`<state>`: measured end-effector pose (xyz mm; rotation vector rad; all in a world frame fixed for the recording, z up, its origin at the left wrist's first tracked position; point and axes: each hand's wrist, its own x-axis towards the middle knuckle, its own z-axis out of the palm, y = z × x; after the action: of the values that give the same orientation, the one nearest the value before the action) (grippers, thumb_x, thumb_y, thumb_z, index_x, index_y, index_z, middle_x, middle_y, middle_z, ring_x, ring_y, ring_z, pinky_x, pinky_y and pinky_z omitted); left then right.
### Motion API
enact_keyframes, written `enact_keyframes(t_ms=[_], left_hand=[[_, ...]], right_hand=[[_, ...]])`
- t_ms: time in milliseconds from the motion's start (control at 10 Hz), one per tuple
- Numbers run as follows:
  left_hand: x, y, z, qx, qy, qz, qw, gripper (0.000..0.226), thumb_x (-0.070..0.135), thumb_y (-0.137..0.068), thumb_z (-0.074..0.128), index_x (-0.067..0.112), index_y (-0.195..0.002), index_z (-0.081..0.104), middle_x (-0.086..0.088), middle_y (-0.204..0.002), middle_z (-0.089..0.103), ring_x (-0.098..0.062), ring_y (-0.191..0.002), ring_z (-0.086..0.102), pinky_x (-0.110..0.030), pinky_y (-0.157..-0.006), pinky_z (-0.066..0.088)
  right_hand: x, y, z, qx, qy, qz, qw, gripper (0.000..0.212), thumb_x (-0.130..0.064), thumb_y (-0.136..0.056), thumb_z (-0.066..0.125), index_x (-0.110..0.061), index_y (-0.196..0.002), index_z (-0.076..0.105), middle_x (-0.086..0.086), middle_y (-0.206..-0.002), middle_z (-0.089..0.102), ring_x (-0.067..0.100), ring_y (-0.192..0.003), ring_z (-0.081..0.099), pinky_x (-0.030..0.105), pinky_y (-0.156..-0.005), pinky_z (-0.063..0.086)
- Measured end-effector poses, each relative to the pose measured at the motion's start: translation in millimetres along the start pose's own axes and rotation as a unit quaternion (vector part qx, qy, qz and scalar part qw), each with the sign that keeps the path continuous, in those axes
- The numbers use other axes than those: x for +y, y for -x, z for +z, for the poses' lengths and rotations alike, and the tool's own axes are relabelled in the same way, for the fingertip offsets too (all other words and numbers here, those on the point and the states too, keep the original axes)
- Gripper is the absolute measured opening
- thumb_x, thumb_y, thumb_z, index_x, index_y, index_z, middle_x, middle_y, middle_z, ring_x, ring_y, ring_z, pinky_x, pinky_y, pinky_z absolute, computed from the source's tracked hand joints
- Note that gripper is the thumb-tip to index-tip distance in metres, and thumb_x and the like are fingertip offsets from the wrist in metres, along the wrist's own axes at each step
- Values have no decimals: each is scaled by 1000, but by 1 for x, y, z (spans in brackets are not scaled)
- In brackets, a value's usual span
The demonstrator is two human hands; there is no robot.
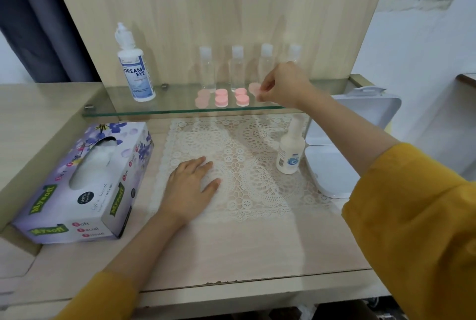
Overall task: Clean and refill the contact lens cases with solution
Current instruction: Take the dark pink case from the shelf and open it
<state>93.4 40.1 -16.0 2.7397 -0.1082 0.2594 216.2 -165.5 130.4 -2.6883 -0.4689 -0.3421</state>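
Pinching pink lens case [254, 88] by edge, my right hand [283, 85]; looks light, slippery plastic. Left hand [192, 183] flat on mat [257, 165].

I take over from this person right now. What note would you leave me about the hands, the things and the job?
Left hand: open, flat on the lace mat.
Right hand: its grip pinches the rightmost pink lens case at the glass shelf.
Three other pink lens cases sit in a row on that shelf, right of the Dream Eye solution bottle.
The tissue box stands left of the mat.
Done: nothing that shows.
Left: probably cleaning and refilling all four cases.
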Motion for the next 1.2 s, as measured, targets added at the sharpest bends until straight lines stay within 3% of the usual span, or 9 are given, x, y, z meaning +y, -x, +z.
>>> enact_keyframes(t_ms=[200, 300, 600, 800, 1000, 1100, 1200], left_hand=[[0, 1, 0, -7, 3, -4, 1000, 51, 44, -93, 43, 24, -139, 38, 9, -149, 29, -12, -137, 19, -29, -112, 11], [1, 1, -1, -7, 2, -5, 1000, 51, 44, -93, 43, 25, -139, 38, 9, -149, 28, -12, -137, 19, -29, -112, 11], [2, 0, -1, -7, 3, -6, 1000, 51, 43, -92, 45, 24, -139, 39, 9, -149, 29, -13, -136, 20, -30, -113, 13], [2, 1, -1, -3, 6, -8, 1000, 50, 43, -92, 46, 24, -138, 40, 9, -148, 30, -12, -136, 20, -30, -113, 13], [1, 1, -1, 1, 12, -7, 1000, 49, 42, -92, 47, 25, -138, 41, 10, -148, 31, -11, -136, 20, -28, -110, 13], [2, 1, -1, 3, 12, -4, 1000, 49, 42, -92, 47, 24, -137, 41, 10, -147, 32, -11, -135, 21, -28, -110, 13], [1, 1, -1, 3, 10, -3, 1000, 49, 42, -92, 47, 24, -137, 41, 10, -148, 32, -11, -135, 21, -28, -110, 14]], right_hand=[[0, -3, 4, -4, 34, 4, 999, 21, -25, -76, 72, -7, -87, 73, 9, -90, 70, 18, -96, 57, 34, -78, 50], [0, -5, 6, -4, 40, 7, 999, 19, -24, -76, 72, -8, -86, 74, 10, -90, 70, 19, -85, 59, 28, -70, 45], [3, -6, 7, -10, 43, -12, 999, 27, -27, -74, 74, -20, -100, 69, 10, -105, 64, 20, -100, 56, 31, -80, 46], [2, -3, 8, -9, 39, -17, 999, 19, -24, -76, 71, -25, -96, 72, 10, -109, 62, 22, -92, 61, 26, -76, 44], [4, -4, 9, -1, 28, -17, 999, 20, -27, -76, 73, -22, -95, 72, 8, -101, 66, 16, -97, 55, 27, -76, 43], [4, 0, 4, 0, 15, -18, 1000, 25, -27, -75, 74, -17, -98, 72, 0, -94, 67, 14, -90, 54, 24, -73, 40], [8, 4, -5, 3, -5, -13, 1000, 27, -25, -74, 76, -14, -98, 71, 1, -91, 67, 11, -79, 53, 23, -71, 42]])
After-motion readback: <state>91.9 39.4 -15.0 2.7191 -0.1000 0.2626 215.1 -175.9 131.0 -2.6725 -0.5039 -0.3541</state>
